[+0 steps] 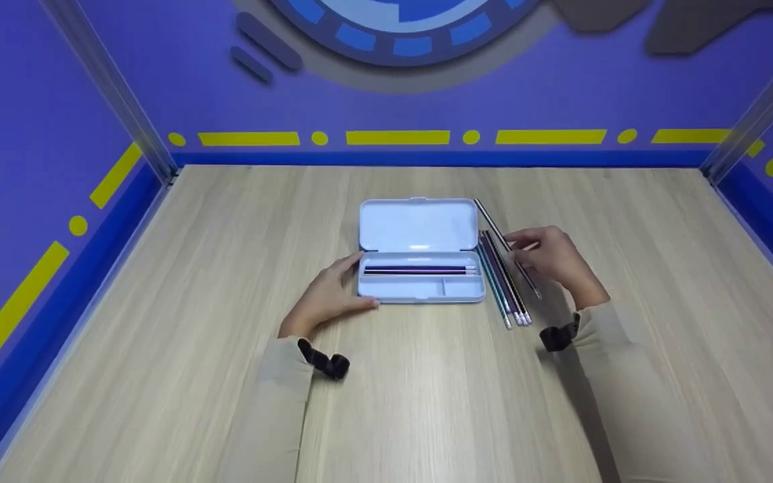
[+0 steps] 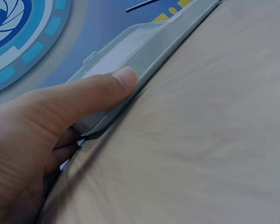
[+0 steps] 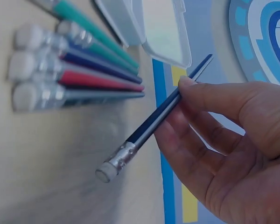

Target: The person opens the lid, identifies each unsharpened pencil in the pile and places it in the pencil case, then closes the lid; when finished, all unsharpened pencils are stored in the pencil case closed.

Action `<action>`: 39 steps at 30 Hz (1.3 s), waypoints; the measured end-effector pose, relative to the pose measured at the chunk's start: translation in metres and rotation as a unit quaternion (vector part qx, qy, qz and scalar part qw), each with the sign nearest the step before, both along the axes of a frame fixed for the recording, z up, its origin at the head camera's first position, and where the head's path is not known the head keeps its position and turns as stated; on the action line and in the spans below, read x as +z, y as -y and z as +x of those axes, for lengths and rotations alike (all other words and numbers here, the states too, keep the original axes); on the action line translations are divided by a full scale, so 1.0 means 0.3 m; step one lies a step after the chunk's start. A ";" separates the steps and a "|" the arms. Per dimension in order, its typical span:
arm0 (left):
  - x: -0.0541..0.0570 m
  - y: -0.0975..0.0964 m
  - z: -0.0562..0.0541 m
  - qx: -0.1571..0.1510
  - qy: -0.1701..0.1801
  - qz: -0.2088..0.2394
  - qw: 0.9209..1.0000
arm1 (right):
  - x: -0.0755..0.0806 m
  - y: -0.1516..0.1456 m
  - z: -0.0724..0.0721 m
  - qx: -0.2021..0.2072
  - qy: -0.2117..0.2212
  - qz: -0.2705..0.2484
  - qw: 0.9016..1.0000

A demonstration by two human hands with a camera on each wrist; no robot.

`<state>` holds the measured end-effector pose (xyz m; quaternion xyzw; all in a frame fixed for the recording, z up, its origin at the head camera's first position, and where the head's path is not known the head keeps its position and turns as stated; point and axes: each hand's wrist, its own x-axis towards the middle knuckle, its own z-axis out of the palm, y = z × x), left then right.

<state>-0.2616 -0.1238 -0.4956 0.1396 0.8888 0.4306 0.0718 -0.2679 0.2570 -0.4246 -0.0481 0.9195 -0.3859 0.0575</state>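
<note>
Pencils being moved into an open case on a desk (image 1: 427,396).

The left hand (image 1: 325,295) steadies the case (image 1: 420,258) at its 9 o'clock end, thumb pressed along the wall. The right hand (image 1: 554,258) pinches one pencil (image 1: 507,251) between thumb and fingers, above the loose pencils (image 1: 504,288) lying at the case's 3 o'clock side. Pencils already lie in the tray; about five remain outside.

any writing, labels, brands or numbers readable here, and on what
None can be read.
pencil case: plain lid, no label or brand shows.
pencil pinched by the right hand: no print visible on its barrel.
loose pencils on the table: no legible marks.
walls: only yellow dashes, dots and a blue ring graphic, no letters.
</note>
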 end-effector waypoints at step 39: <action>0.001 -0.004 -0.003 0.001 0.000 0.000 1.000 | 0.043 0.330 -0.077 0.097 -0.049 -0.004 0.994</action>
